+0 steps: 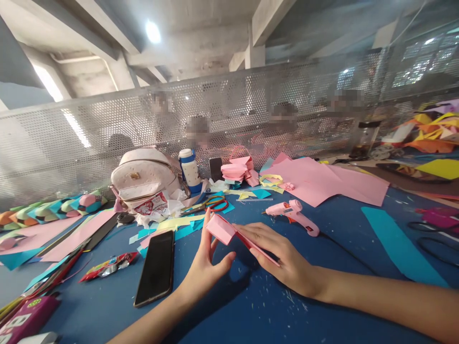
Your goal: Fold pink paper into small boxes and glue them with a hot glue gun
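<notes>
A folded piece of pink paper [221,229] is held up above the blue table, between my two hands. My right hand [281,253] grips its long flat part, fingers behind and thumb along the near edge. At the boxy folded end, my left hand [211,260] has its fingers raised against the paper's left side, with the thumb spread apart below. A pink glue gun [292,215] lies just beyond my right hand, its cord running to the right. Scissors with red handles [217,204] rest beyond my left hand.
A black phone [156,267] lies left of my left hand. Farther back are a white backpack [145,174], a bottle [190,169] and pink sheets [322,179]. A blue strip [401,243] lies at right. People sit beyond the perforated metal screen [229,105].
</notes>
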Demonstrator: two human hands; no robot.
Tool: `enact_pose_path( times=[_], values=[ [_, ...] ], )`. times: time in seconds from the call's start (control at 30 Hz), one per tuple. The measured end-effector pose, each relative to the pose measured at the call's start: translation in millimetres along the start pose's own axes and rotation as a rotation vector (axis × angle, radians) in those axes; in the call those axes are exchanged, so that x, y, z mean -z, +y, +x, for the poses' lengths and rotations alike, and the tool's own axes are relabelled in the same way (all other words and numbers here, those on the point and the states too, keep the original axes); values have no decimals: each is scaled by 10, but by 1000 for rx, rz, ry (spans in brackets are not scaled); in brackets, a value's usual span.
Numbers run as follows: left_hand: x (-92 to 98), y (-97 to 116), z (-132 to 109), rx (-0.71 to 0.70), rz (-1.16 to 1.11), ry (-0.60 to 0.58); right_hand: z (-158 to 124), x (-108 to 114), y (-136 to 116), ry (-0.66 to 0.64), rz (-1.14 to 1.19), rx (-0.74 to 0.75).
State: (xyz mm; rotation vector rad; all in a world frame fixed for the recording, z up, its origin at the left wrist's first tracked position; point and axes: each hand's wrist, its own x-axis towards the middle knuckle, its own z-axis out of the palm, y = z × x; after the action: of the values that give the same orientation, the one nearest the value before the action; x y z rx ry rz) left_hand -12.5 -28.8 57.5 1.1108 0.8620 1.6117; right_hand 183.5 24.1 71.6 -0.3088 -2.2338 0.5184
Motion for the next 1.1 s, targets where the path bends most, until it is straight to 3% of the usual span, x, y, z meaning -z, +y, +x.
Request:
enact_pose_path(
  times=[0.17, 0.37, 0.7, 1.1],
  values=[
    [44, 108, 17, 125, -161, -144, -28, 11, 48, -5, -11, -3],
    [64, 94, 38, 364, -260, 5, -45, -10, 76, -34, -24, 71],
    [113, 71, 39, 380, -317, -77, -39, 9, 62, -68, -21, 80],
    [99, 98, 33, 353, -221, -113, -16, 50, 55, -107, -64, 161]
  ],
)
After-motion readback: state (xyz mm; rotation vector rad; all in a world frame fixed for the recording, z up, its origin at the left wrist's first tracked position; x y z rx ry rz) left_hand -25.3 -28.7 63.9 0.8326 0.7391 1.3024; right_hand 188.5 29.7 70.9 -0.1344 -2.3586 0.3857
